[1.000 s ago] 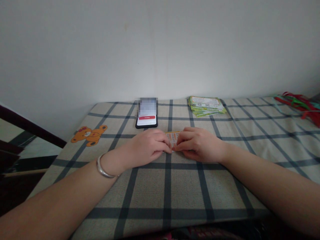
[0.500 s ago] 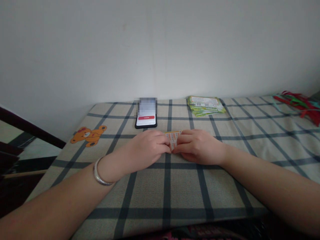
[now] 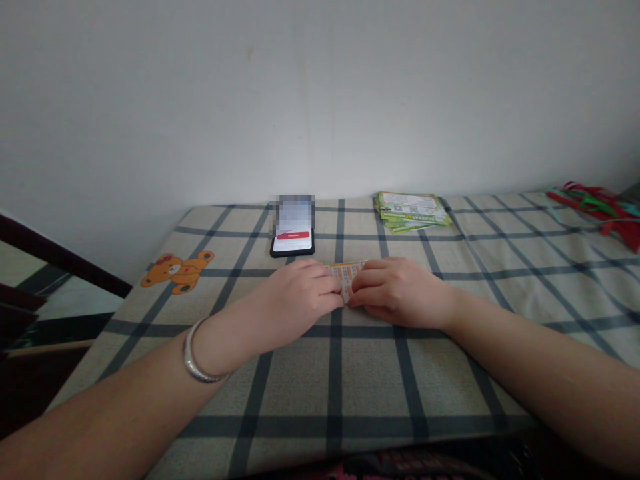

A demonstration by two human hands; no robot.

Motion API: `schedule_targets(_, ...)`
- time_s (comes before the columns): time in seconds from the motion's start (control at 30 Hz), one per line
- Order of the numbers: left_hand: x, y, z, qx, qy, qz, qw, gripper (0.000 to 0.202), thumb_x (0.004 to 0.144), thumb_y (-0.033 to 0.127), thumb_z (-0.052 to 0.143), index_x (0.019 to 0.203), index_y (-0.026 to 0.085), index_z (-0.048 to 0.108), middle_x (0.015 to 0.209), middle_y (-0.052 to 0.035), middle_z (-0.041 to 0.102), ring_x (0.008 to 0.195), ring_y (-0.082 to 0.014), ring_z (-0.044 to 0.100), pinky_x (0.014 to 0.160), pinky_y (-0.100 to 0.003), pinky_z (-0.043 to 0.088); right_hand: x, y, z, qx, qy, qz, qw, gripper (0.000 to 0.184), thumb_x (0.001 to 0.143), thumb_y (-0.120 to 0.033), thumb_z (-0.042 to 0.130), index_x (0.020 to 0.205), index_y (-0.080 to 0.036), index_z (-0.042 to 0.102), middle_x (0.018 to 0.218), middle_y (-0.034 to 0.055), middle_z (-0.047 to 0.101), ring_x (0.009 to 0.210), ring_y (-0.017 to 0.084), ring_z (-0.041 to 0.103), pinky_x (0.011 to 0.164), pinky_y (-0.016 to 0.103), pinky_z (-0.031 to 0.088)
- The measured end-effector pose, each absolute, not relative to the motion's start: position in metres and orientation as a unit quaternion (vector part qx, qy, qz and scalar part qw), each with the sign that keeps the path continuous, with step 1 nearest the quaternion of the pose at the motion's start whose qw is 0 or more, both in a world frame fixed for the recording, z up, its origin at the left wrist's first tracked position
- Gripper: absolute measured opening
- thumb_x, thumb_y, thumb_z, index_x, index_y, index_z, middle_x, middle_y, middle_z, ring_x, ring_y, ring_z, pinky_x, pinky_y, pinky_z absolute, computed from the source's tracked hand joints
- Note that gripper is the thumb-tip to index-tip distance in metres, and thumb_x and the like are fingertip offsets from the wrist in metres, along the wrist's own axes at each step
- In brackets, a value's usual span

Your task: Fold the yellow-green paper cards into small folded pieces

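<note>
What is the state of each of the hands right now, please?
Left hand: closed, holding the orange-printed paper slip.
Right hand: closed, holding the same slip.

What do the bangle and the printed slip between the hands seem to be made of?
The bangle looks like polished silver-coloured metal, judging by its bright highlight, though plating can't be ruled out. The orange-printed slip looks like thin paper or light card: it appears matte and bent, but it's too small to tell which.

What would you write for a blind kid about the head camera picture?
The left hand and right hand pinch a small orange-printed card on a checked cloth. A phone and stacked green leaflets lie beyond.
</note>
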State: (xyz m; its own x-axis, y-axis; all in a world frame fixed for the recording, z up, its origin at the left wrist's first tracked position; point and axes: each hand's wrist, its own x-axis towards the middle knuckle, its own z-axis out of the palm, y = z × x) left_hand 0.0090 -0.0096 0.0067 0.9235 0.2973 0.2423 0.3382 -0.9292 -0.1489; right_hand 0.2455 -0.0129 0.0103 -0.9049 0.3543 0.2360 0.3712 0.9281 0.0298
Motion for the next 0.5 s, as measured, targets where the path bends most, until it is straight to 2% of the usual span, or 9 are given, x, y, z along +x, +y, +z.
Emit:
schedule_targets(0.27, 0.0096, -0.0110, 0.0083, -0.976, -0.157, -0.120, 0.095, 0.025, 0.092, 0.012, 0.050, 0.108, 0.022, 0.067, 0.101, -0.0044, 0.070, 0.095, -0.0212, 0.062, 0.087, -0.042, 0.050, 0.2483, -0.0142, 0.0156, -0.192, -0.973, -0.023, 0.128, 0.018, 0.094, -0.021, 0.049, 0.092, -0.021, 0.067, 0.091, 0.0010, 0.068, 0.082, 0.016, 0.056, 0.069, 0.029, 0.041)
schedule_targets(0.5, 0.0068, -0.0095, 0.0083, -0.976, -0.166, -0.110, 0.087, 0.025, 0.088, 0.012, 0.053, 0.105, 0.022, 0.068, 0.104, -0.0035, 0.069, 0.092, -0.0223, 0.060, 0.081, -0.040, 0.051, 0.2523, -0.0143, 0.0187, -0.223, -0.970, 0.012, 0.100, 0.017, 0.093, -0.022, 0.053, 0.089, -0.022, 0.070, 0.087, 0.0005, 0.067, 0.079, 0.015, 0.058, 0.066, 0.027, 0.041)
